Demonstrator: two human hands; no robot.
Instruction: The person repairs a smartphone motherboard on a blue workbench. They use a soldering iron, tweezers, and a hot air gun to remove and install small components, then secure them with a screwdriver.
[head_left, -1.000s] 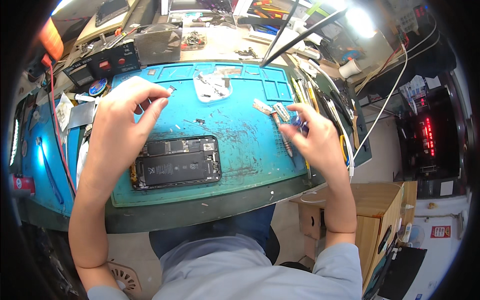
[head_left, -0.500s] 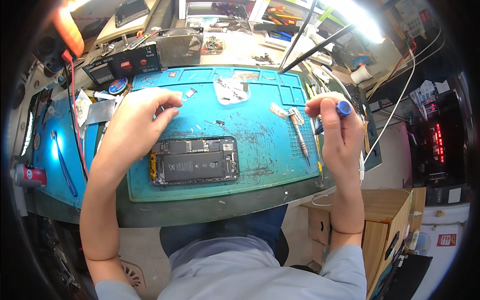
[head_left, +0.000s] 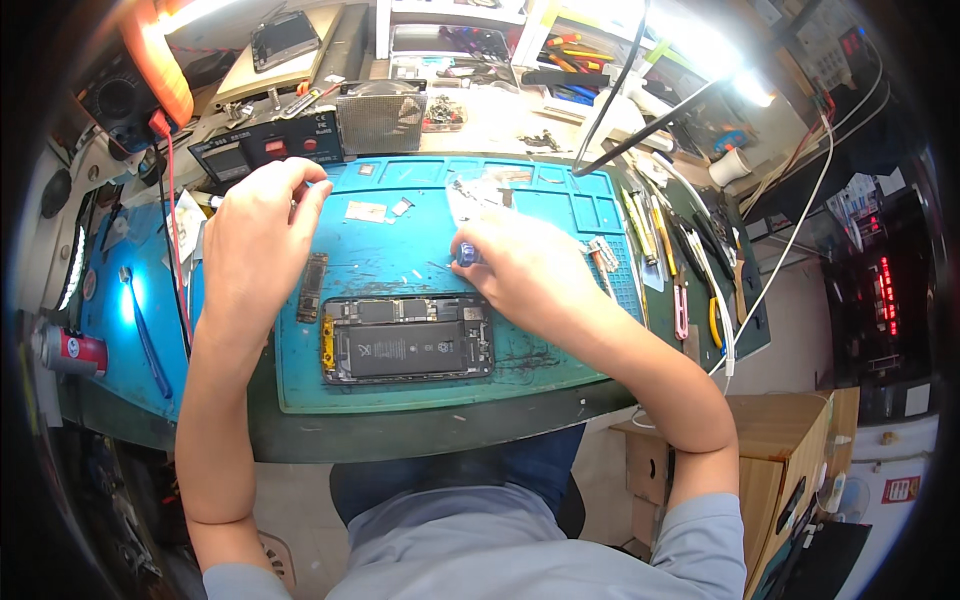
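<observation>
My right hand (head_left: pixel 515 265) is closed around a small blue-capped screwdriver (head_left: pixel 467 254), over the blue mat (head_left: pixel 540 375) just beyond an opened phone (head_left: pixel 405 342). The phone lies flat, its black battery and metal-covered board exposed. My left hand (head_left: pixel 262 235) is raised over the mat's left side with thumb and fingers pinched; what they hold, if anything, is hidden. Below those fingers, left of the phone, lies a narrow dark phone part (head_left: pixel 312 287). Small loose bits lie between it and my right hand. A clear tray of small parts (head_left: pixel 475 195) sits beyond my right hand.
Pliers, tweezers and other hand tools (head_left: pixel 690 260) line the right side. A lamp arm (head_left: pixel 650 125) crosses the upper right. Red and black cables (head_left: pixel 175 230) hang at the left, near a blue-handled brush-like tool (head_left: pixel 147 335). A black powered box (head_left: pixel 265 150) stands behind.
My right hand has swung left with the screwdriver, from the mat's right edge to beyond the phone. My left hand has shifted slightly left, uncovering the narrow dark part. The view has shifted slightly.
</observation>
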